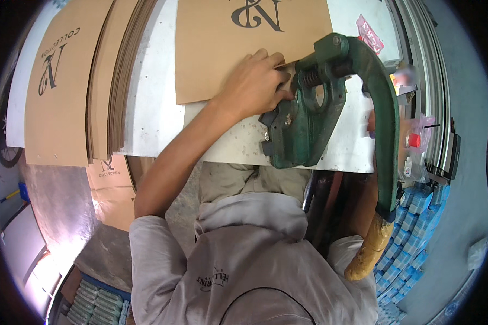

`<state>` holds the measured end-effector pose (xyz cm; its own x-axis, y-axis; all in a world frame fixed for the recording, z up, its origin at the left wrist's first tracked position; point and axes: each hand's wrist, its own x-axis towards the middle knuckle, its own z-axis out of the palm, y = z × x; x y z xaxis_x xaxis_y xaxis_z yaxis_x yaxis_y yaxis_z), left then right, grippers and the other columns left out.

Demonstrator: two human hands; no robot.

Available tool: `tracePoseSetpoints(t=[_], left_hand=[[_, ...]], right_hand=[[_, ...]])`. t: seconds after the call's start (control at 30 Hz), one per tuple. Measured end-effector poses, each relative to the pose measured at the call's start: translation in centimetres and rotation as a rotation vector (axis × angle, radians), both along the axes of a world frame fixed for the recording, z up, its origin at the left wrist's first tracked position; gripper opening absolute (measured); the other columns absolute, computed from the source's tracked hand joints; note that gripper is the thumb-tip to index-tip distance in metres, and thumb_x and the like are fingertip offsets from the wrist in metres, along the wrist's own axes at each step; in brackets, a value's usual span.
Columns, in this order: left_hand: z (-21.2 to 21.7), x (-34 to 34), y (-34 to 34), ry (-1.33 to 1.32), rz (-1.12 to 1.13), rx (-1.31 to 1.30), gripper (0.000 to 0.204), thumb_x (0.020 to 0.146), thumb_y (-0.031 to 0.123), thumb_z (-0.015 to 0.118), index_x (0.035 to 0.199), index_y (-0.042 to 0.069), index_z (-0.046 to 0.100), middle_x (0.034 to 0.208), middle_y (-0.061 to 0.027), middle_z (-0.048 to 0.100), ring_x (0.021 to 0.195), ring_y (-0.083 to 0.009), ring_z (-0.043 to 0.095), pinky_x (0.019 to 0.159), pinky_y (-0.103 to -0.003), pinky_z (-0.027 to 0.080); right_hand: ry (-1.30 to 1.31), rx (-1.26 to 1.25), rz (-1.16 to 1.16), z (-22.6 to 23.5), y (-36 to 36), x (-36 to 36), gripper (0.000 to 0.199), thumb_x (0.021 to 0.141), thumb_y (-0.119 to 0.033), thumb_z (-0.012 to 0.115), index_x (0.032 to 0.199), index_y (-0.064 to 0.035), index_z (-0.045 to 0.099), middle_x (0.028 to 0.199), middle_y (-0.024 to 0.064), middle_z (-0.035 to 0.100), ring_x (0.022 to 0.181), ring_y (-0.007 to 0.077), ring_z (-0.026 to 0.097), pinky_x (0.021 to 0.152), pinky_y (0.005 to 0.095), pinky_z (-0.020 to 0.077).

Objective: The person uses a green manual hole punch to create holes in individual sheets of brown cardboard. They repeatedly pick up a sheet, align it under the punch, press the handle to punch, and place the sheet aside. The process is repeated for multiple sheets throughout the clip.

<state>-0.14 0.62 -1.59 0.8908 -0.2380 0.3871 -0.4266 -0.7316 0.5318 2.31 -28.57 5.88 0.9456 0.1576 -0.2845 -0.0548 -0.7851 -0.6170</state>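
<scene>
A tall stack of flat brown cardboard sheets [111, 81] stands at the left of the white worktable [154, 108], its edges fanned, and a single brown printed sheet [57, 81] lies just beside it, overhanging the table's left edge. Under the table, another brown printed sheet [111, 187] leans near the floor. At the far right, a small pink and white packet [370, 33] lies on the table top, and a clear plastic bag with a red cap [416, 149] sits near the right edge. Rows of light blue small boxes [412, 227] are packed low on the right, and more lie at the lower left [100, 306]
</scene>
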Motion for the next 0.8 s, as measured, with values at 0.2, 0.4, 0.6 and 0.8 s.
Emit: tracePoseSetpoints(t=[0.2, 0.4, 0.6, 0.8], left_hand=[[0.1, -0.2, 0.0, 0.011, -0.005, 0.024, 0.031, 0.080, 0.024, 0.083, 0.103, 0.004, 0.078, 0.113, -0.0090, 0.066, 0.102, -0.0307, 0.061, 0.091, -0.043, 0.052], [0.1, -0.5, 0.6, -0.032, -0.038, 0.073, 0.027, 0.084, 0.018, 0.077, 0.109, 0.007, 0.077, 0.123, -0.0097, 0.066, 0.108, -0.0318, 0.061, 0.096, -0.043, 0.051], [-2.1, 0.3, 0.8, -0.135, 0.090, 0.306, 0.039, 0.090, 0.018, 0.071, 0.129, 0.014, 0.071, 0.152, -0.0126, 0.051, 0.140, -0.0338, 0.048, 0.116, -0.049, 0.040], [-1.0, -4.6, 5.6, 0.014, 0.207, 0.515, 0.046, 0.098, 0.032, 0.065, 0.143, 0.024, 0.063, 0.165, -0.0197, 0.032, 0.150, -0.0440, 0.033, 0.121, -0.065, 0.024]], right_hand=[[-0.402, 0.043, 0.774, 7.8, 5.1, -9.4, 0.043, 0.099, -0.039, 0.061, 0.127, -0.0071, 0.064, 0.112, 0.0117, 0.061, 0.096, 0.0264, 0.059, 0.085, 0.0470, 0.0362], [-0.598, 0.256, 0.990, 7.7, 6.3, -11.2, 0.051, 0.098, -0.052, 0.057, 0.131, -0.0129, 0.062, 0.128, 0.0170, 0.058, 0.117, 0.0366, 0.057, 0.105, 0.0612, 0.0289], [-0.690, 0.828, 0.271, 8.0, 3.5, -7.6, 0.041, 0.096, -0.031, 0.059, 0.130, -0.0091, 0.064, 0.125, 0.0185, 0.064, 0.118, 0.0322, 0.061, 0.108, 0.0514, 0.0374], [-0.293, 0.206, 0.268, -8.1, -0.3, 1.1, 0.021, 0.092, -0.007, 0.072, 0.111, 0.0016, 0.073, 0.104, 0.0137, 0.072, 0.094, 0.0243, 0.070, 0.088, 0.0360, 0.0529]])
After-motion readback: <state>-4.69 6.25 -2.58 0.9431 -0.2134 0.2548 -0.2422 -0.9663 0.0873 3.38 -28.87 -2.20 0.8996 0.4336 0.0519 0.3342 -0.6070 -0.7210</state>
